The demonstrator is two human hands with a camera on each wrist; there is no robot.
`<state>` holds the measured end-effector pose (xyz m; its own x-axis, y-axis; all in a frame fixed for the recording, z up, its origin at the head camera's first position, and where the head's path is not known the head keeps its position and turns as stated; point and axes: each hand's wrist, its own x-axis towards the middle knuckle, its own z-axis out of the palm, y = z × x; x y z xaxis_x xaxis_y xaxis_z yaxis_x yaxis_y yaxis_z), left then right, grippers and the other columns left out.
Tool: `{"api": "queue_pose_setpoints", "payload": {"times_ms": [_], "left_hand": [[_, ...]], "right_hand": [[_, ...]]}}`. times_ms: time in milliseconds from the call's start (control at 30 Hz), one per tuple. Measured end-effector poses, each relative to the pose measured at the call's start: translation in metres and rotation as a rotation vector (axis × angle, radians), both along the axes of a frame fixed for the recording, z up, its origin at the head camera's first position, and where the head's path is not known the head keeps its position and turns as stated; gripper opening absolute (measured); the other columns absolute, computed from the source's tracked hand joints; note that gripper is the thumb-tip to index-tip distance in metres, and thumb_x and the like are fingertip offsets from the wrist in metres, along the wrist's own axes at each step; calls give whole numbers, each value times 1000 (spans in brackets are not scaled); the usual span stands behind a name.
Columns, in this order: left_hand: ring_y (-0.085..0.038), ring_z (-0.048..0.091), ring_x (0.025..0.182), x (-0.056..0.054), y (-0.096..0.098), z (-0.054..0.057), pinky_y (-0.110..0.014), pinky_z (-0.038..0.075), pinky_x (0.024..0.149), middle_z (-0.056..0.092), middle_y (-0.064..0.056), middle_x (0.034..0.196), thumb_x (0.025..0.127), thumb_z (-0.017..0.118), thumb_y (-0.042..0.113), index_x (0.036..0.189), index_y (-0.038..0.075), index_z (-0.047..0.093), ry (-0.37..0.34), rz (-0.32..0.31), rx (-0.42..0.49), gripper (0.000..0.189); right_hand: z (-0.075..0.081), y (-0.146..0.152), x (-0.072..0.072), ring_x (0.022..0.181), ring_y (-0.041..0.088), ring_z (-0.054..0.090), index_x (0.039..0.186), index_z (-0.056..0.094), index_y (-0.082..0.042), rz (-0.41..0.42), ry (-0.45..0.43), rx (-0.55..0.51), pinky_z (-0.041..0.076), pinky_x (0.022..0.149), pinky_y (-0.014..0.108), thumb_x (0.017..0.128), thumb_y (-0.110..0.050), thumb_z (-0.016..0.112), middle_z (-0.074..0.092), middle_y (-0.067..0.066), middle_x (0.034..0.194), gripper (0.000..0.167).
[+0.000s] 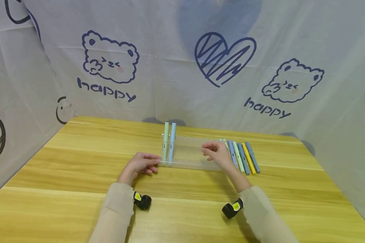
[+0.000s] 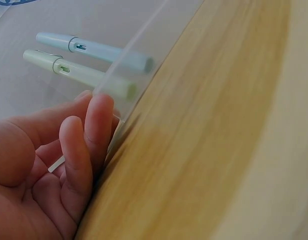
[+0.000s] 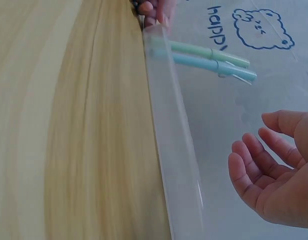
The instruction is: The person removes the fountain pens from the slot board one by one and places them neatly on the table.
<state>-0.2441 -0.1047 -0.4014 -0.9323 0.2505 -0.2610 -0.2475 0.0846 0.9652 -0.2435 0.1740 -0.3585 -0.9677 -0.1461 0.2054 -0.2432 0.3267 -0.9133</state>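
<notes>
A clear plastic pen rack (image 1: 194,164) stands on the table, with a light green pen (image 1: 166,140) and a light blue pen (image 1: 172,140) upright side by side at its left end. My left hand (image 1: 141,163) pinches the rack's lower left corner; in the left wrist view the fingertips (image 2: 99,107) are at its front lip, close to the green pen. Over the right part of the rack is my right hand (image 1: 218,153), fingers loosely bent and holding nothing. The right wrist view shows a gap between its thumb and fingers (image 3: 251,160).
Right of the rack lies a row of several pens, among them a purple pen (image 1: 232,153), a yellow pen (image 1: 248,156) and a blue-grey pen (image 1: 253,157). The wooden table (image 1: 182,209) ends at a printed cloth (image 1: 167,74) hanging behind it.
</notes>
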Motion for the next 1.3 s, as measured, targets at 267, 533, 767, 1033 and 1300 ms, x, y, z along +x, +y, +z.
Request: {"api": "queue_pose_setpoints", "payload": {"times_ms": [267, 533, 767, 1033, 1300], "left_hand": [[-8, 58, 52, 0, 0, -1, -18, 48, 46, 63, -8, 73, 88, 54, 3, 115, -14, 50, 4, 0, 23, 32], [-9, 58, 52, 0, 0, -1, -19, 49, 46, 63, -8, 73, 88, 54, 3, 115, -14, 51, 6, 0, 21, 31], [-9, 58, 53, 0, 0, -1, -18, 49, 47, 63, -8, 74, 88, 54, 4, 115, -13, 52, 6, -1, 8, 31], [-9, 58, 52, 0, 0, 0, -18, 49, 46, 63, -8, 74, 88, 54, 3, 114, -13, 52, 4, 5, 4, 31], [-9, 58, 52, 0, 1, 0, -18, 48, 46, 63, -8, 73, 88, 54, 3, 113, -13, 53, 3, 5, 6, 30]], "right_hand": [[-3, -23, -1, 69, 17, 59, 94, 60, 12, -9, 36, -25, 53, 56, 32, 82, 0, 61, 63, 15, 81, 17], [-8, -43, -7, 68, 17, 59, 92, 60, 14, -32, 56, -59, 54, 57, 34, 80, 3, 61, 62, 17, 81, 16], [-13, -54, -12, 68, 14, 58, 92, 60, 13, -60, 59, -79, 54, 58, 34, 80, 4, 61, 62, 17, 83, 16], [-14, -68, -15, 71, 15, 58, 97, 59, 14, -68, 57, -85, 54, 60, 34, 79, 7, 61, 61, 20, 88, 19], [-15, -79, -19, 74, 21, 58, 105, 56, 14, -75, 39, -88, 54, 65, 40, 80, 6, 61, 60, 20, 90, 27]]}}
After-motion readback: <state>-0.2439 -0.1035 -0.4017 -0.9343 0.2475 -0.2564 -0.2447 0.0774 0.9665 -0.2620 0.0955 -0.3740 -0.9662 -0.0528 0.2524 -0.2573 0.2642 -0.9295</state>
